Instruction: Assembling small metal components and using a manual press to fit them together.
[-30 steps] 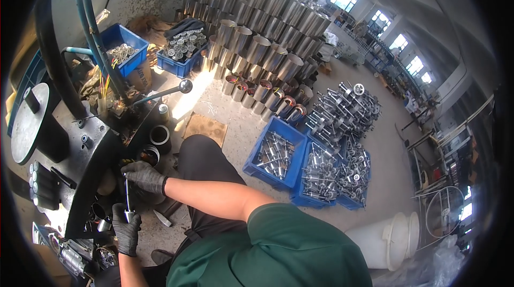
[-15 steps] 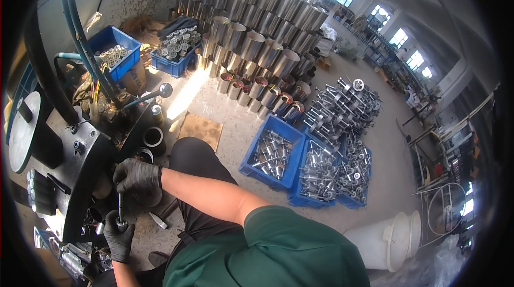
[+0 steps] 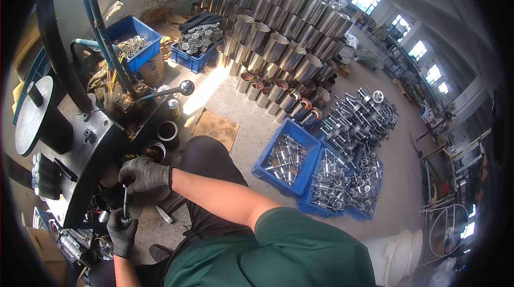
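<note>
A thin metal shaft stands nearly upright between my two gloved hands, at the lower left. My left hand, in a dark grey glove, is closed around its lower end, where a wider round metal part shows at the fingers. Above it, the fingers of my right hand are closed on the shaft's upper end; the tip is hidden by the glove. Both hands are beside the curved edge of a black machine. A hammer lies on the floor to the right of the left hand.
Blue bins of metal shafts stand right of my knee, one heaped high. Stacked steel cylinders rise behind. A ball-ended lever juts from the machine. Black round containers and cardboard lie ahead; white buckets stand at right.
The view has swung, so the surroundings sit farther right and slightly higher. Both hands keep hold of the shaft, with little change between them.
</note>
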{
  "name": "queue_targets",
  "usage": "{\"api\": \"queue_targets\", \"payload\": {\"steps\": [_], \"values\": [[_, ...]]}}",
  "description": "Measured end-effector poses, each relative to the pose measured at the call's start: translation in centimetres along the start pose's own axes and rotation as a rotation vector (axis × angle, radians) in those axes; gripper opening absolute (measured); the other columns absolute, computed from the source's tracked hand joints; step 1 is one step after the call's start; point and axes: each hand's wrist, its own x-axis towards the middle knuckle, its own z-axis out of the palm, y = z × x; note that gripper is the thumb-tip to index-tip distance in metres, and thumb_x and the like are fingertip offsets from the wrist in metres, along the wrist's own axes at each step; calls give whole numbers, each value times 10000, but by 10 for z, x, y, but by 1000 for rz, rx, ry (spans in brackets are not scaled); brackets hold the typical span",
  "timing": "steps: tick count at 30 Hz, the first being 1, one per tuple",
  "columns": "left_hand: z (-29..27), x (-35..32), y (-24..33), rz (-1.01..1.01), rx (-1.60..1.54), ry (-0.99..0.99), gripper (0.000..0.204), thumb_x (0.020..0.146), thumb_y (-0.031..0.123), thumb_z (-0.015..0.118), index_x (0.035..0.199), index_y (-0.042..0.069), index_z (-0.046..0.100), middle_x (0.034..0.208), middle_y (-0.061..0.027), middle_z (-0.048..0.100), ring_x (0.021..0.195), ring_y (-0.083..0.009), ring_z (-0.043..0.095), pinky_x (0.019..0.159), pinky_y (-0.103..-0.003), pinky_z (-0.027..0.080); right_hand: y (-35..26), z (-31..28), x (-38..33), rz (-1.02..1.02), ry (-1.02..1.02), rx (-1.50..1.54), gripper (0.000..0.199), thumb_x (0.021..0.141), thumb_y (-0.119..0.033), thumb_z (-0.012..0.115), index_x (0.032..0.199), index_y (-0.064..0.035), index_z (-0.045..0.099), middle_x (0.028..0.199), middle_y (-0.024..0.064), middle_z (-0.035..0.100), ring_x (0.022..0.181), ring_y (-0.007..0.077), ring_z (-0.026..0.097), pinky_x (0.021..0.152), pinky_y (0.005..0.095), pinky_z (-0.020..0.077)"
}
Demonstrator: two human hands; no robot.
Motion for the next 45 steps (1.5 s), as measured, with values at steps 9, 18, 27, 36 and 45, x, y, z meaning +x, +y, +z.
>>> {"api": "queue_targets", "payload": {"steps": [9,18,27,36,45], "values": [[-13,1,20,50,101,-25,365,740,122,855,1070,52,716,969,-118,675,815,-281,688,743,-370,570,-17,-16,-5,160,-155,135,379,854,-179,825,1184,-9,750,1125,144,764,1058,244,730,944,349,574],[-18,-2,8,101,192,-49,431,762,221,847,1138,89,682,973,-125,664,832,-321,695,727,-422,586,-38,-14,-4,383,-151,178,305,854,-104,833,1121,22,759,985,92,768,900,141,703,821,303,565],[-17,-2,7,50,88,-63,415,805,251,831,1148,70,684,977,-148,683,937,-347,697,819,-439,579,-29,0,0,522,-73,351,363,969,-211,761,1237,29,719,909,21,700,783,83,610,710,260,506],[-15,8,15,-89,295,-119,475,818,330,801,1213,95,682,1065,-167,692,1025,-395,696,884,-493,579,11,39,-1,465,60,-89,429,1081,-384,576,1176,8,723,910,113,693,884,196,685,798,347,520],[-19,12,12,-96,257,-174,498,846,371,789,1242,89,681,1076,-168,679,1027,-385,693,906,-486,576,30,52,-5,288,141,11,393,1102,-332,505,964,-11,684,884,162,682,818,312,645,784,413,498]]}}
